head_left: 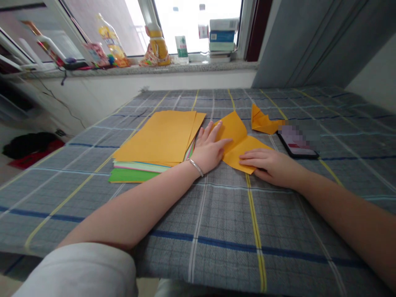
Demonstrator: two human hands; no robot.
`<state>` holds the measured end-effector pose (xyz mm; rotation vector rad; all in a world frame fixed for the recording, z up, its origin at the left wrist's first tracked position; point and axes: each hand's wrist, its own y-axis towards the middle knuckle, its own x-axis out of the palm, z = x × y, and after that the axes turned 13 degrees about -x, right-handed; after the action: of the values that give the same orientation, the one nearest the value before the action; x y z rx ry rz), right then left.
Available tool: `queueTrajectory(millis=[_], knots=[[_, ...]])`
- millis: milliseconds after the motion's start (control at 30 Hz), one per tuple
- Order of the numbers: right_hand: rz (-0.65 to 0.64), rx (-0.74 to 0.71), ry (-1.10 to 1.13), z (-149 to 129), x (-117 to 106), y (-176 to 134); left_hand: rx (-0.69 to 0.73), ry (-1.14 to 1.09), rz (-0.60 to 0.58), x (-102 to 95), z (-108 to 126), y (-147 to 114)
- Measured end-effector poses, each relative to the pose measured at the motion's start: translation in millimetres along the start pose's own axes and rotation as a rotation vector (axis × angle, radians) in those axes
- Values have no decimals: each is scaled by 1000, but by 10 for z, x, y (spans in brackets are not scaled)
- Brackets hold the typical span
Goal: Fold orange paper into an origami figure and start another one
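An orange sheet of paper (234, 128) with a crease across it lies on the checked cloth between my hands. My left hand (210, 149), a silver bangle at its wrist, rests on the sheet's left side with its fingers spread. On the near right part of the sheet, my right hand (269, 165) lies with its fingers stretched out flat. Just left of my left hand is a stack of coloured paper (157, 136), orange on top with green and pale sheets below. A folded orange paper shape (262, 121) sits beyond my right hand.
A phone (298, 142), its screen partly blurred, lies right of the folded shape. The checked tablecloth (222, 218) covers the table up to the wall. On the windowsill stand a bottle (113, 41), a yellow container (157, 45) and stacked boxes (222, 39).
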<state>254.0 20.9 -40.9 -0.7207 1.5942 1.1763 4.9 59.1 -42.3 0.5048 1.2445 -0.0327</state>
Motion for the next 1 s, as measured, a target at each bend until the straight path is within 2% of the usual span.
queueTrajectory(millis=[200, 400, 567, 767, 1000], knots=[[16, 0, 20, 44, 18, -17, 9, 3, -70, 2, -3, -8], [15, 38, 117, -1, -104, -25, 75, -42, -145, -13, -10, -6], [-6, 204, 242, -2, -204, -34, 207, -49, -206, -8, -20, -14], [23, 493, 291, 89, -167, -46, 297, -32, -257, -5, -15, -22], [90, 660, 247, 50, -86, 18, 333, -133, -165, -29, 6, -6]])
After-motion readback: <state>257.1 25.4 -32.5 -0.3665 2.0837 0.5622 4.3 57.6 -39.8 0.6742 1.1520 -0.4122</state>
